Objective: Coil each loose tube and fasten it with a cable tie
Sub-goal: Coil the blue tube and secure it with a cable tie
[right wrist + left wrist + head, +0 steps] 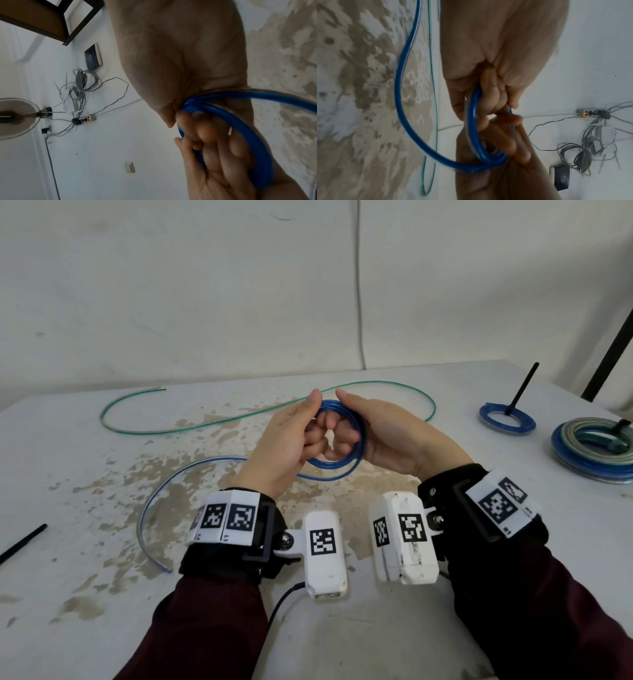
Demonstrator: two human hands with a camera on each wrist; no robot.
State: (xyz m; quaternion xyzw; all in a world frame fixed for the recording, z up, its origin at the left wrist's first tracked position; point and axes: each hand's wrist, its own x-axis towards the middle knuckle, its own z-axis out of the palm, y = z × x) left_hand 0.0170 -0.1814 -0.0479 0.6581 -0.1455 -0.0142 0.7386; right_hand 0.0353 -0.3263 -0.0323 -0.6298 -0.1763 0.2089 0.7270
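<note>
A blue tube (pixel 356 426) is partly wound into a small coil held above the table between both hands. My left hand (pixel 291 436) grips the coil's left side with curled fingers, thumb on top. On the coil's right side, the fingers of my right hand (pixel 370 433) curl through it. In the left wrist view the coil (pixel 473 129) runs under my fingers. The right wrist view shows the loops (pixel 257 146) bunched at my palm. The tube's loose tail (pixel 154 505) curves down the table to the left. A loose green tube (pixel 239 416) lies behind the hands.
A black cable tie (pixel 22 544) lies at the table's left edge. At the right sit a tied blue coil (pixel 507 419) with its black tie (pixel 522 390) sticking up, and a stack of coils (pixel 596 450). A black pole (pixel 609 354) leans at the far right.
</note>
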